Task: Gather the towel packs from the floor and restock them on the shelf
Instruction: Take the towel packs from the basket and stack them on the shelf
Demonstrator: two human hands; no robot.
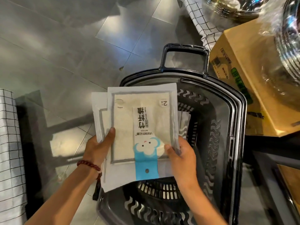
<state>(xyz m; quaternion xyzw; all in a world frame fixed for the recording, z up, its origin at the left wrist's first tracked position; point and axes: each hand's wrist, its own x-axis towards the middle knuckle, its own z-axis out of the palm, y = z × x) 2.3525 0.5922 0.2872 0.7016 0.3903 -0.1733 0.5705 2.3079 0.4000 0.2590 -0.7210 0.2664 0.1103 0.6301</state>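
Note:
Both hands hold a small stack of flat towel packs [142, 120] above a dark plastic shopping basket [227, 120]. The top pack is clear plastic with a cream towel, black print and a blue cartoon tab. A second pack [99, 108] sticks out behind it on the left. My left hand [99, 146] grips the stack's left edge with the thumb on top. At the stack's right edge, my right hand [180, 156] holds it with the thumb on the front. Another pack [184, 119] lies inside the basket, mostly hidden by the stack.
The basket stands on grey floor tiles [65, 46], its handle [185, 51] raised at the far side. A cardboard box [253, 75] sits right of it, with shiny wrapped metal ware [285, 51] on top. Checked cloth hangs at the left edge [8, 135] and top [199, 18]. A dark frame [266, 166] stands lower right.

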